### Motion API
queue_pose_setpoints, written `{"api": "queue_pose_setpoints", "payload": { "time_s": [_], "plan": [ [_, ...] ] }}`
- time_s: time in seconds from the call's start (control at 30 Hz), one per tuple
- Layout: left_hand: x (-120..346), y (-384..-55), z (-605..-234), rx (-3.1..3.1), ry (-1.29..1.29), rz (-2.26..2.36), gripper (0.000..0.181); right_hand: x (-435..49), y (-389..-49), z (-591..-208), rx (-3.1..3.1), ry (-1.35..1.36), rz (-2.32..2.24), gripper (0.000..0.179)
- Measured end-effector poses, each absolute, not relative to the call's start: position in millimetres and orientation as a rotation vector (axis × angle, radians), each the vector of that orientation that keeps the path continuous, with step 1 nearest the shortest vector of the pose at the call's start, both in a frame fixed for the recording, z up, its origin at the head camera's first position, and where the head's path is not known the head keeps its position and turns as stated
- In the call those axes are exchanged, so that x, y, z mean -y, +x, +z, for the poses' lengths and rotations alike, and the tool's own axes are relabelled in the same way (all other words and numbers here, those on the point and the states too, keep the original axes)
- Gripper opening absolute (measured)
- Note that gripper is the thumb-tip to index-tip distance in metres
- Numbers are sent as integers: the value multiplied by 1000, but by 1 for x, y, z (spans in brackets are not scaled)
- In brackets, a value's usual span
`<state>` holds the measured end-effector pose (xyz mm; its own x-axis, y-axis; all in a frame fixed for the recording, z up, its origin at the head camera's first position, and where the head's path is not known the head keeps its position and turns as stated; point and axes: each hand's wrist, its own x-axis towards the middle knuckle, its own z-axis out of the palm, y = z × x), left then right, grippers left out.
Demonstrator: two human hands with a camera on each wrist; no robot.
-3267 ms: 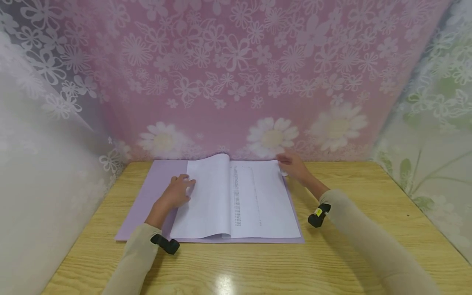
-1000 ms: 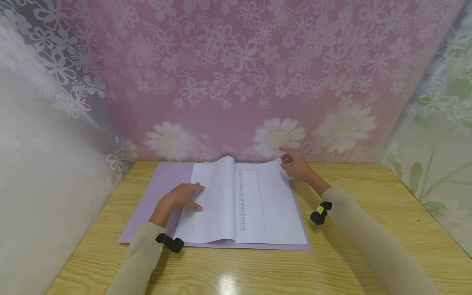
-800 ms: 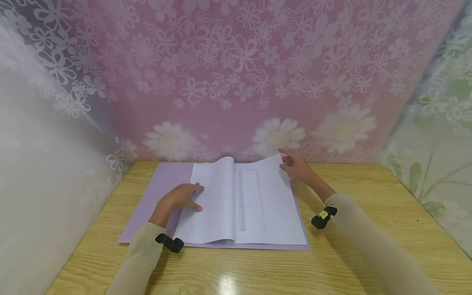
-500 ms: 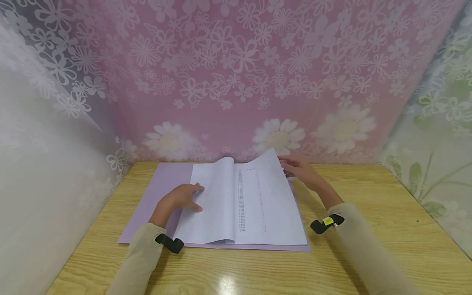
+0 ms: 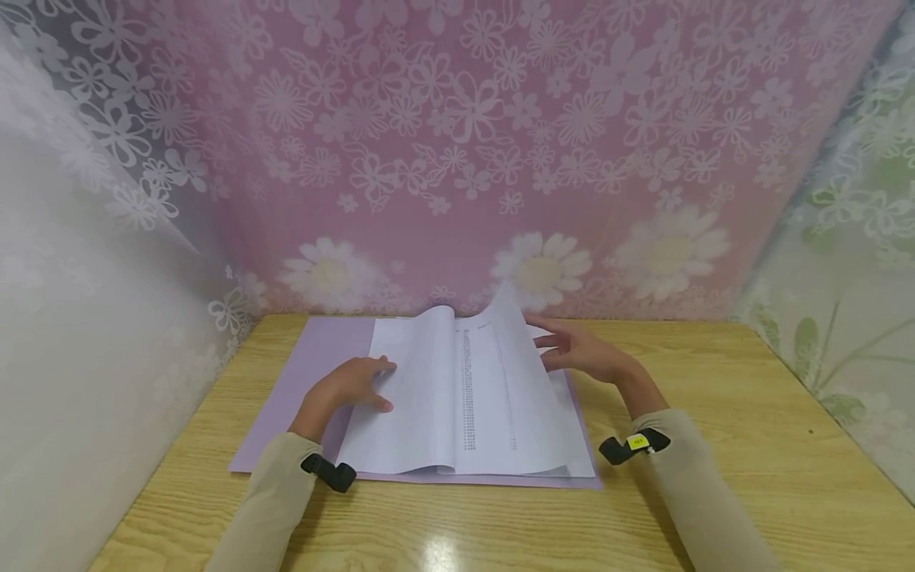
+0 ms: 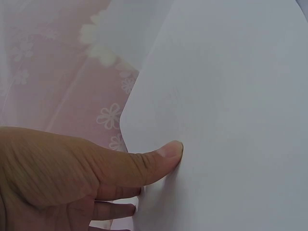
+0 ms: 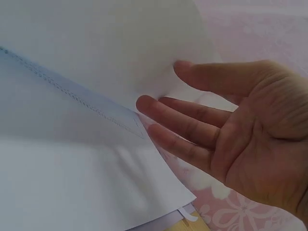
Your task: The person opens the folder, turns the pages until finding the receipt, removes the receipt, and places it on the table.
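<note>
A purple folder [image 5: 325,342] lies opened flat, holding a stack of white sheets turned at the middle. My left hand [image 5: 350,383] rests on the left-hand page [image 5: 411,397], thumb and fingers spread; in the left wrist view its thumb [image 6: 163,156] lies on the white paper. On the right, a printed page [image 5: 493,397] with a column of small text stands lifted, its upper corner curling up and left. My right hand [image 5: 575,349] is behind that lifted page, its straight fingers touching the underside. In the right wrist view the fingertips [image 7: 144,103] meet the raised sheet [image 7: 120,57].
The wooden table [image 5: 443,524] extends in front and to both sides. Behind it hangs a pink floral cloth [image 5: 457,199], with pale patterned cloth at the left and right. A thin white strip [image 7: 187,214] sticks out at the folder's edge.
My right hand lifted the printed page's upper right corner, then slipped behind it and moved left, so the page curls leftward and the sheet below shows. The left hand shifted slightly right early, then stayed.
</note>
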<state>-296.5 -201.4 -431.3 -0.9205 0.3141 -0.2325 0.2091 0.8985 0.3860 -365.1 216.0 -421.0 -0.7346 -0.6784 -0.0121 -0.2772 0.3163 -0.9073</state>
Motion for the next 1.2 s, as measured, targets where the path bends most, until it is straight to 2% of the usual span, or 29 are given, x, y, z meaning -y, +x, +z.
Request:
{"api": "queue_pose_setpoints", "payload": {
  "time_s": [0.33, 0.97, 1.2],
  "plan": [
    [202, -297, -431, -2770, 344, 538, 77, -198, -358, -418, -2144, -954, -1316, 99],
    [204, -299, -429, -2779, 361, 681, 74, -172, -340, -420, -2201, -1035, -1154, 99],
    [195, -300, -426, -2834, 434, 957, 70, -166, -338, -421, -2215, -1034, -1150, 96]
  ]
}}
